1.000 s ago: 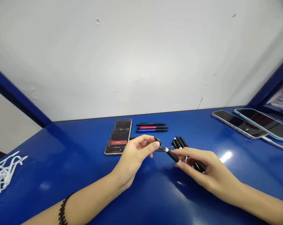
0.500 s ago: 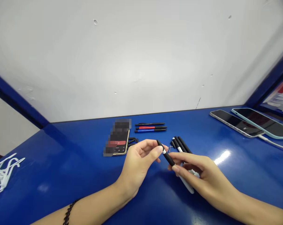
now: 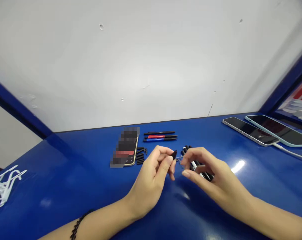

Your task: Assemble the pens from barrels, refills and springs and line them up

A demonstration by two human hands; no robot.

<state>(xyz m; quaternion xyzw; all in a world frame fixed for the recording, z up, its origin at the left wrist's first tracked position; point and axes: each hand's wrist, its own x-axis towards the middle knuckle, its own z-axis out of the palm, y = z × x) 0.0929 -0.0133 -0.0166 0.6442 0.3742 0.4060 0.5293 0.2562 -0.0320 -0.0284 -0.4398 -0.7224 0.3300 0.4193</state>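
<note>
My left hand [image 3: 154, 166] pinches a small black pen tip piece [image 3: 174, 154] between thumb and fingers above the blue table [image 3: 78, 173]. My right hand [image 3: 203, 170] is curled close beside it, its fingertips at a small metal spring [image 3: 179, 159] just right of the tip piece. Under and behind my right hand lies a row of several black pen barrels [image 3: 199, 166], partly hidden by the fingers. A little heap of small black pen parts [image 3: 141, 155] lies left of my left hand.
A phone [image 3: 125, 150] lies face up next to the small parts. Three whole pens [image 3: 161, 136], black, red and blue, lie behind it. Two more phones [image 3: 251, 131] lie at the far right, one with a cable. White strips [image 3: 2, 186] lie at the left edge.
The black pen barrel that both hands held has left my right hand. My left hand keeps the tip piece, and my right fingers have closed in on the spring.
</note>
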